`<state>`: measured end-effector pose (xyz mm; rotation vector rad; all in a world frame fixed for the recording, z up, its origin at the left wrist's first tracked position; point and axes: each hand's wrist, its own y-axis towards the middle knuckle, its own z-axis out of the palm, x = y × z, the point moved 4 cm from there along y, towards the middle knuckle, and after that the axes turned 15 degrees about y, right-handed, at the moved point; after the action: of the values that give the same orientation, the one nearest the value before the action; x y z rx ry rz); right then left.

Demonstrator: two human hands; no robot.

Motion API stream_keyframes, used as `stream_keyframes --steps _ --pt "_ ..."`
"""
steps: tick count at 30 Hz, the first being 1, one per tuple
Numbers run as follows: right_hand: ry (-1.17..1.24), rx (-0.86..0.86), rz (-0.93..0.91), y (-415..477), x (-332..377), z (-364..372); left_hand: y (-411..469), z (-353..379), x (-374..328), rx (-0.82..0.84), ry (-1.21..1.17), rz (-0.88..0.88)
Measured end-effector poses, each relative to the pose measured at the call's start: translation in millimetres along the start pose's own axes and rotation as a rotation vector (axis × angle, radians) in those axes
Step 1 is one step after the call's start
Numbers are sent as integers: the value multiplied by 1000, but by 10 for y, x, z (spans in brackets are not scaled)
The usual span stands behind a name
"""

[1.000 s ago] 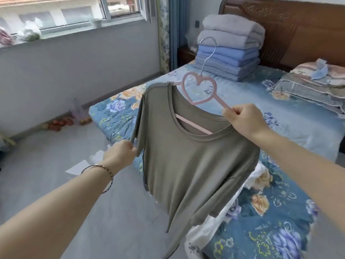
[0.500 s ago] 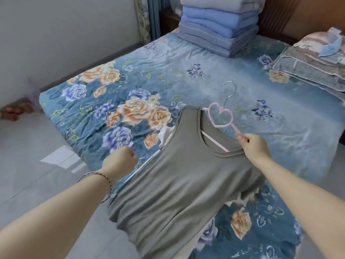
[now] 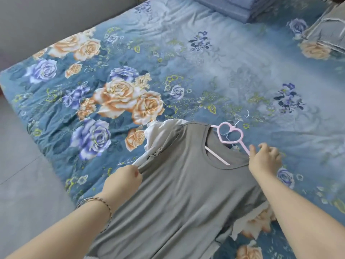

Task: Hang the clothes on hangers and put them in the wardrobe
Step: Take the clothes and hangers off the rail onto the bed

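Fingers of the left hand pinch the grey shirt at its sleeve. The right hand curls by the pink hanger; I cannot tell if it grips. The shirt was up in the air and now lies on the bed, over a white cloth. It probably needs fixing before the wardrobe.

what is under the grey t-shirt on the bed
A white garment pokes out beside the grey t-shirt's shoulder, over the blue floral bedsheet. The rest of it is covered.
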<state>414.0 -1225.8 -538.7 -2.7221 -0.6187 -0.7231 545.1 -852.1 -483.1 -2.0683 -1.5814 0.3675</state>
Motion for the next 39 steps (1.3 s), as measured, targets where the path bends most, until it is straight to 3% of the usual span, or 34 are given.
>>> stream_keyframes --steps 3,10,13,19,24,33,39 --pt "-97 130 66 -142 148 125 -94 9 27 16 -36 -18" --pt "-209 911 -245 -1106 1284 538 -384 -373 378 42 -104 -64" --pt "-256 1071 -424 -1717 1973 474 -631 -522 687 85 -111 -78" --pt "-416 1126 -833 -3076 3172 170 -1429 -832 1795 -61 -254 -220" --pt "-529 1105 -1245 -4668 3961 -76 -2414 -673 3061 -148 -338 -425" --pt "-678 1099 -1805 -8079 4591 -326 -4831 5 5438 -237 -360 -857" --pt "-613 1125 -2109 -10293 4821 -743 -6691 471 6526 -304 -402 -1196"
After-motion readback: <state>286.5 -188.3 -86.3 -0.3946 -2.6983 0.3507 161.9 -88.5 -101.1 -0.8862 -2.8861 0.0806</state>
